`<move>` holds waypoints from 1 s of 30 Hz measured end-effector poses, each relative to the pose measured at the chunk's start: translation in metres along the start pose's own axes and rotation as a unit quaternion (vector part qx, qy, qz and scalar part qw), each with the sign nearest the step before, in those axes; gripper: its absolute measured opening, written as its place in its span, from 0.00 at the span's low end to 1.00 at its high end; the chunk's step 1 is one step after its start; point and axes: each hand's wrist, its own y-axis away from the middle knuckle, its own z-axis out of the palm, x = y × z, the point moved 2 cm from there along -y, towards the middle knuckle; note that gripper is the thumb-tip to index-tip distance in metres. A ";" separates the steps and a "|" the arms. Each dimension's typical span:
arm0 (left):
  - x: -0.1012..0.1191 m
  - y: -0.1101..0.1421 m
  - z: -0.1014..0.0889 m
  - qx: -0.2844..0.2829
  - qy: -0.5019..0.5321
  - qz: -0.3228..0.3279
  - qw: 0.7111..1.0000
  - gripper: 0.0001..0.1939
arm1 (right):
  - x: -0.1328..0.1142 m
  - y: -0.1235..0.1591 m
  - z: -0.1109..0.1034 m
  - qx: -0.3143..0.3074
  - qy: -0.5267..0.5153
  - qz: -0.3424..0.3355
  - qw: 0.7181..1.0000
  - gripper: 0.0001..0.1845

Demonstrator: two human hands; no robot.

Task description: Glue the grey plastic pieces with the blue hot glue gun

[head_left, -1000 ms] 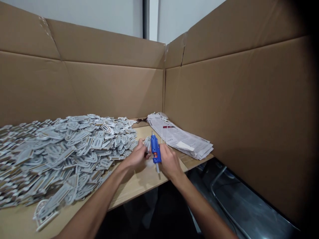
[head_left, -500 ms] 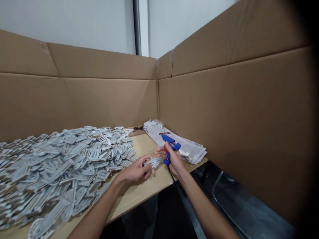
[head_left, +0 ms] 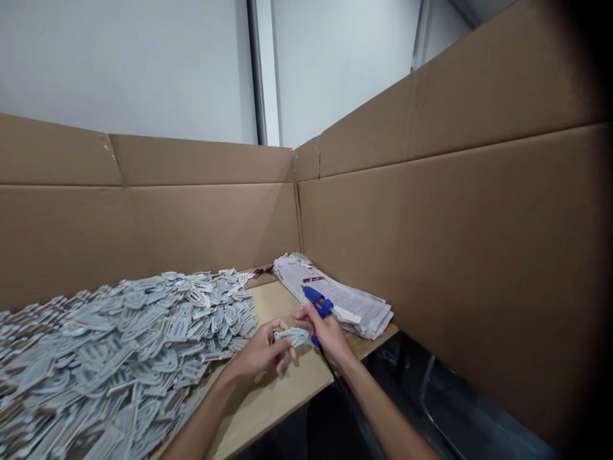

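Observation:
Between the thumb and fingers of my left hand (head_left: 265, 349) is a small pale grey cut-out piece (head_left: 293, 336), pointed at one end, with slots in it. My right hand (head_left: 330, 333) is wrapped round the handle of a blue glue gun (head_left: 317, 300) with orange parts. Its nozzle points up and to the left, apart from the piece. A dark cord runs down from the handle. To the left, a large heap of similar grey cut-out pieces (head_left: 143, 345) covers much of the wooden table (head_left: 272, 300).
Printed paper sheets (head_left: 357, 300) lie stacked along the right side, with a small red item (head_left: 313, 279) on them. A dark bundled cord (head_left: 264, 271) rests at the back. Tall cardboard walls (head_left: 211, 217) enclose the table behind and on the right.
The camera view has tilted up, so the scene sits lower. The glue gun has turned in my right hand, and the piece in my left hand now lies more nearly level.

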 end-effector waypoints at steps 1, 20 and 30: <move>-0.003 -0.001 -0.001 0.012 -0.017 -0.009 1.000 0.19 | -0.003 0.001 0.000 0.002 -0.048 0.005 0.999 0.29; -0.002 -0.009 -0.016 0.129 -0.014 0.029 0.991 0.21 | -0.017 0.005 0.005 -0.041 -0.145 0.039 0.988 0.28; 0.003 -0.012 -0.023 0.236 -0.018 0.030 0.971 0.18 | -0.025 0.011 -0.016 -0.121 0.226 -0.049 0.965 0.22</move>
